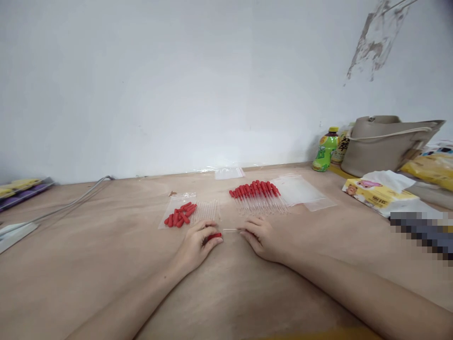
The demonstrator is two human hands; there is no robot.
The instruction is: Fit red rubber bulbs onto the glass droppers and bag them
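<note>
My left hand [195, 242] pinches a red rubber dropper bulb [214, 235] between thumb and fingers, its open end turned to the right. Facing it, my right hand [262, 239] grips a thin clear glass tube [230, 230] that points left. A small gap separates tube and bulb. Several loose red bulbs [181, 217] lie on a clear zip bag [165, 221] just beyond my left hand. Beside them is a row of bare glass tubes [205, 210]. Past my right hand, several droppers with red bulbs fitted [259, 192] lie side by side, bulbs toward the wall.
Clear plastic bags [300, 191] lie right of the droppers, and another bag [228, 174] is by the wall. To the right stand a tissue pack [378, 196], a green bottle [325, 151] and a beige handbag [378, 146]. A grey cable [76, 203] crosses the left side.
</note>
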